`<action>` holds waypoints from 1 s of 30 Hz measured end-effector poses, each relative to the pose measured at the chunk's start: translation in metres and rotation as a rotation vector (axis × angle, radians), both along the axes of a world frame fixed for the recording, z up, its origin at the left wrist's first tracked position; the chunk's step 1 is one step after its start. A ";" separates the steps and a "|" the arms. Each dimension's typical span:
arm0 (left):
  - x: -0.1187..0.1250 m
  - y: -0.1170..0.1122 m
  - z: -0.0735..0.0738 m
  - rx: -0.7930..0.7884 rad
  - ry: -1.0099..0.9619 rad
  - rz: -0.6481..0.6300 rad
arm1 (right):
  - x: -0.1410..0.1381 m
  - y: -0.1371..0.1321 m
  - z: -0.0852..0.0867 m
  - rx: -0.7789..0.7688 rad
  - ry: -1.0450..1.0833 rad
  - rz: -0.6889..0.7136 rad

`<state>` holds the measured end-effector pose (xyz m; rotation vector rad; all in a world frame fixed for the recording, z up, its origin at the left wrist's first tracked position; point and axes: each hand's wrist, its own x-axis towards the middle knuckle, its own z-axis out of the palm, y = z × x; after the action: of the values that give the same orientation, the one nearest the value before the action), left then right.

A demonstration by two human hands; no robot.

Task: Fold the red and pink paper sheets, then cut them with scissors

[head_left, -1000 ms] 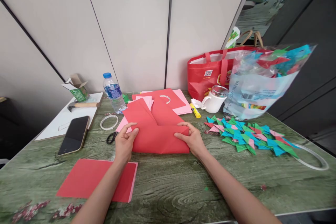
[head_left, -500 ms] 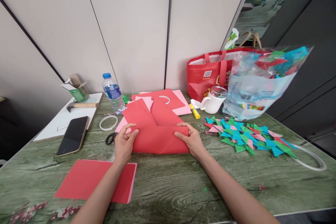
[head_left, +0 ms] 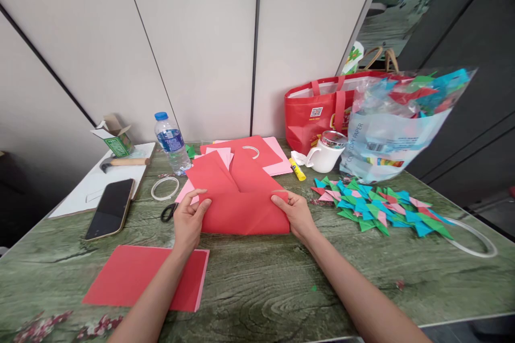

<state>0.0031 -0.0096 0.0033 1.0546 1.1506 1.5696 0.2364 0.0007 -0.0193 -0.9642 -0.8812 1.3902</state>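
I look down at the left hand (head_left: 188,221) and the right hand (head_left: 296,215), and both are grasping the folded red paper (head_left: 245,213). The left fingers (head_left: 198,194) pinch its left edge. The right fingers (head_left: 280,199) pinch its right edge. The paper sits low on the green table (head_left: 265,289), right between the two hands, and it touches both of them. A slanted crease runs across the part of it close to the right fingers. Just behind the fingers is a loose pile of red and pink sheets (head_left: 251,163), and the far edge of the folded paper lies over that pile. Just left of the left fingers are black scissors (head_left: 168,212). A little behind them is a white tape ring (head_left: 164,188). Farther left of that hand lies a dark phone (head_left: 110,209). Behind the tape ring stands a water bottle (head_left: 172,142) with a blue cap. Near the left wrist, closer to me, a flat red sheet (head_left: 140,277) lies on the table, and the arm passes over its corner. To the right of the right fingers, a bit apart, is a heap of small folded triangles (head_left: 378,208) in blue, green and pink. Behind the right fingers are a yellow glue stick (head_left: 296,170) and a white mug (head_left: 324,156). Behind those stand a red bag (head_left: 314,115) and a clear plastic bag (head_left: 396,123) with coloured paper inside.
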 end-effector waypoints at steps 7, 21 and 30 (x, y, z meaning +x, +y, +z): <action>0.000 0.000 0.001 0.001 -0.006 0.007 | 0.001 0.000 0.000 0.001 0.031 0.010; 0.000 -0.001 0.001 0.023 0.001 -0.003 | 0.000 -0.001 0.007 0.005 0.031 -0.028; 0.001 0.000 -0.001 0.019 -0.004 -0.002 | 0.001 -0.001 0.008 -0.018 0.120 -0.052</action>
<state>0.0040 -0.0100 0.0027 1.0642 1.1337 1.5825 0.2369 -0.0002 -0.0113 -0.9017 -0.7504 1.3983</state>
